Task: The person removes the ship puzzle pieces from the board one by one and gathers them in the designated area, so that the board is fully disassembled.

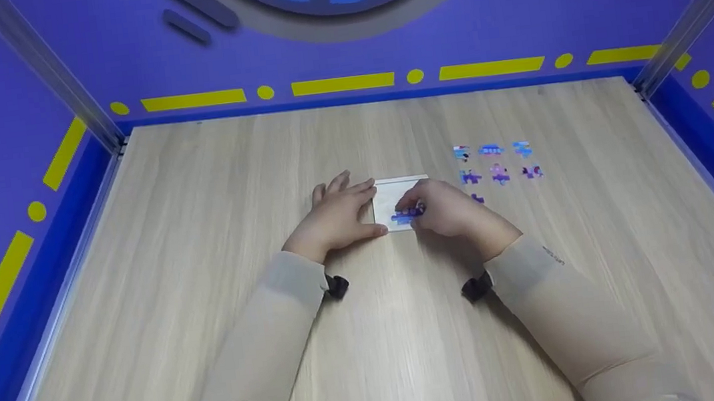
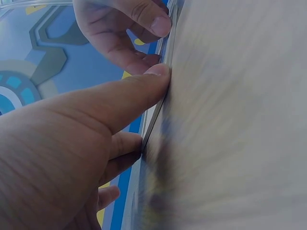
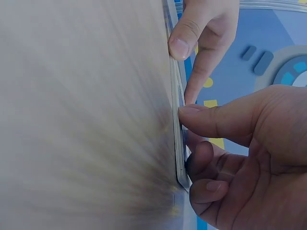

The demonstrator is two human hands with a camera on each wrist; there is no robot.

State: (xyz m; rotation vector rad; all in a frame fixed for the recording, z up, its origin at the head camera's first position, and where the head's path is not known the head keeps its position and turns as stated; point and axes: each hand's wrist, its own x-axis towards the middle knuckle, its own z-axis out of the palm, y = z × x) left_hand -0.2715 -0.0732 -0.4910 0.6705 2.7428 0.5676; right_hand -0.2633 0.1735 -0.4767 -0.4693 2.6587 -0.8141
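A small white puzzle tray (image 1: 390, 194) lies on the table between the hands. My left hand (image 1: 337, 219) rests at its left side, the thumb at the near corner and the index finger at the far corner, both fairly straight. My right hand (image 1: 447, 216) is over the tray's right part, fingers curled and thumb pinching a purple-blue jigsaw piece (image 1: 404, 216) low in the tray. The fingers partly hide this piece, so whether others lie beside it I cannot tell. In the right wrist view the right thumb (image 3: 206, 119) touches the tray's near edge (image 3: 178, 158).
Several loose jigsaw pieces (image 1: 499, 173) lie in rows right of the tray, one piece (image 1: 477, 198) partly behind the right hand. The wooden table (image 1: 374, 346) is bounded by blue-purple walls (image 1: 340, 54) at the back and sides.
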